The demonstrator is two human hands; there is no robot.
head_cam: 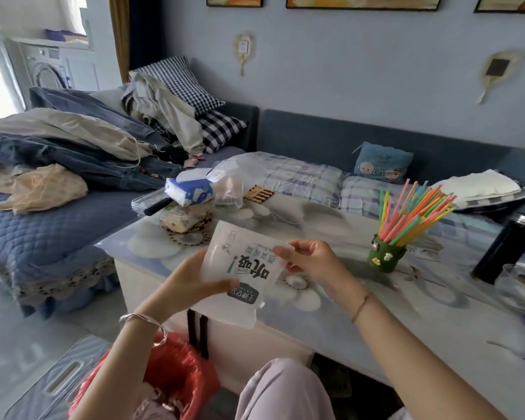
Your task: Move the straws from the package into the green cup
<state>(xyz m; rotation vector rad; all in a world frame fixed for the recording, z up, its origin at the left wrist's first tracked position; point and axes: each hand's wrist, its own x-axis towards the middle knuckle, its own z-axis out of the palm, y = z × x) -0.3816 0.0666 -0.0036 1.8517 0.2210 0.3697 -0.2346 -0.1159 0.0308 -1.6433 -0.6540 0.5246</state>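
Both hands (191, 283) grip the package (240, 268) above the table (376, 313) edge.

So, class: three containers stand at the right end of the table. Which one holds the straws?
The green cup: coloured straws fan out of its top. The tall black flask beside it is closed, and the glass bowl holds no straws.

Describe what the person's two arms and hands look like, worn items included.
Both forearms are bare, with no sleeves in view. The left hand has a thin silver bangle around its wrist, a plain metal ring with no visible charms. The right hand has a slim, thread-like brownish bracelet on its wrist. No rings, gloves or watch show on the fingers or hands.
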